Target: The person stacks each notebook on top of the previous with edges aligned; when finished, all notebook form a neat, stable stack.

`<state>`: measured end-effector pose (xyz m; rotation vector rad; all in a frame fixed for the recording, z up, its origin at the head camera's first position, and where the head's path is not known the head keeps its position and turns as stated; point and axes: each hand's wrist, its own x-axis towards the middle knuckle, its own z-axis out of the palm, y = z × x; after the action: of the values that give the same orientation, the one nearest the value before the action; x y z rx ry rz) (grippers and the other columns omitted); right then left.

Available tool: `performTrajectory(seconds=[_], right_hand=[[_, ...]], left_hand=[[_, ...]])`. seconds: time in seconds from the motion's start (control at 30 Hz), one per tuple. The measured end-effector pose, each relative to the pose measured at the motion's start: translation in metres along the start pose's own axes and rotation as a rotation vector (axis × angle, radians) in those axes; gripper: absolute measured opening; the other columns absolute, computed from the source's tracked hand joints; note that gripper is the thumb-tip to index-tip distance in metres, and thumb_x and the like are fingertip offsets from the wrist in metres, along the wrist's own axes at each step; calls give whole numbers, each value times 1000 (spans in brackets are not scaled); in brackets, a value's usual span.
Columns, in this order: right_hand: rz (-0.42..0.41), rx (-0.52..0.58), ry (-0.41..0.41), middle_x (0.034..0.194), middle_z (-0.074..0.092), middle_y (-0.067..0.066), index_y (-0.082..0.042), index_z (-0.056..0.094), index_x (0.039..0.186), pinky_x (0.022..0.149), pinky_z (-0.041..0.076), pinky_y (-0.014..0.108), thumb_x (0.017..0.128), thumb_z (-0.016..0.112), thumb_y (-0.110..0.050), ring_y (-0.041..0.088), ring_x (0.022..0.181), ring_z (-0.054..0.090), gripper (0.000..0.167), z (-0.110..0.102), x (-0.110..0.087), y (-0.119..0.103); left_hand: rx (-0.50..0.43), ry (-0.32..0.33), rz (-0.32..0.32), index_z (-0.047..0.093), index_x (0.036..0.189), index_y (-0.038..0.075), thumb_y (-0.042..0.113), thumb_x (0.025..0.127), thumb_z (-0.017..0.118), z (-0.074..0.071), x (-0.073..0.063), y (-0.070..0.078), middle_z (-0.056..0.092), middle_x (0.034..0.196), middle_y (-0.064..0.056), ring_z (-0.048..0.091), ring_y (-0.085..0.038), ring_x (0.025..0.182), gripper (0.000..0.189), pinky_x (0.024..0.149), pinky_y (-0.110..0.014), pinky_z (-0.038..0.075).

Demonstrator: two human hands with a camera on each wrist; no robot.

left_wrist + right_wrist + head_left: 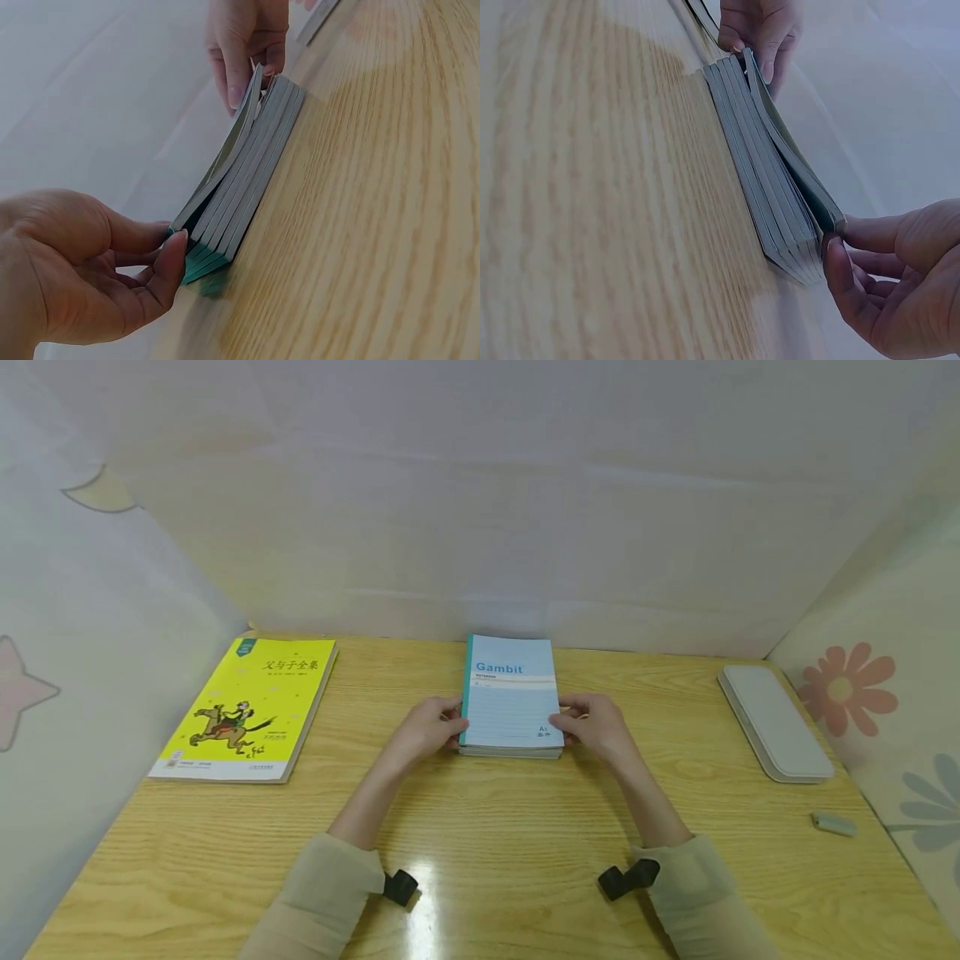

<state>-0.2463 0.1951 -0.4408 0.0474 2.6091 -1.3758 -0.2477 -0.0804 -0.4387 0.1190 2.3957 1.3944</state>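
A stack of several light-blue notebooks (512, 693) with teal spines lies at the back middle of the table. My left hand (431, 727) pinches the top notebook at its spine side, thumb on the cover. On the opposite edge, my right hand (594, 720) pinches the same notebook between thumb and fingers. Seen from the left wrist, the top notebook (217, 169) is lifted at both sides and sags in the middle, a gap showing beneath its edges. The right wrist view shows the lower notebooks (761, 165) lying flat on one another.
A yellow book (243, 710) with a cartoon horse rider lies at the left. On the right are a white rounded case (776, 722) and a small grey-green object (834, 824). Pale fabric walls (510, 552) enclose the wooden table (495, 852) at the back and sides.
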Motion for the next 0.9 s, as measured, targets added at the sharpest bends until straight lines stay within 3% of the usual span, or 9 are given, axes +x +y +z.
performTrajectory(seconds=[0.47,0.77,0.9], right_hand=[[-20,-132,-5,104,73,18,-1,66,136,65,51,24,98,71,-17,23,78,68,42,1,-2,-1],[-36,-182,11,113,74,16,-3,67,136,71,50,25,98,71,-20,24,94,64,42,2,-3,-1],[-38,-186,10,114,74,16,-3,66,136,72,49,25,98,71,-21,25,96,64,42,2,-3,-1]], left_hand=[[18,1,18,37,155,-4,7,104,57,3,0,-1,54,106,-17,63,-22,76,56,76,-36,62],[109,21,39,35,155,-5,8,106,54,6,3,-4,53,104,-18,62,-25,72,54,60,-22,49],[105,20,34,34,156,-3,8,106,54,6,2,-3,52,106,-18,62,-25,73,55,61,-21,47]])
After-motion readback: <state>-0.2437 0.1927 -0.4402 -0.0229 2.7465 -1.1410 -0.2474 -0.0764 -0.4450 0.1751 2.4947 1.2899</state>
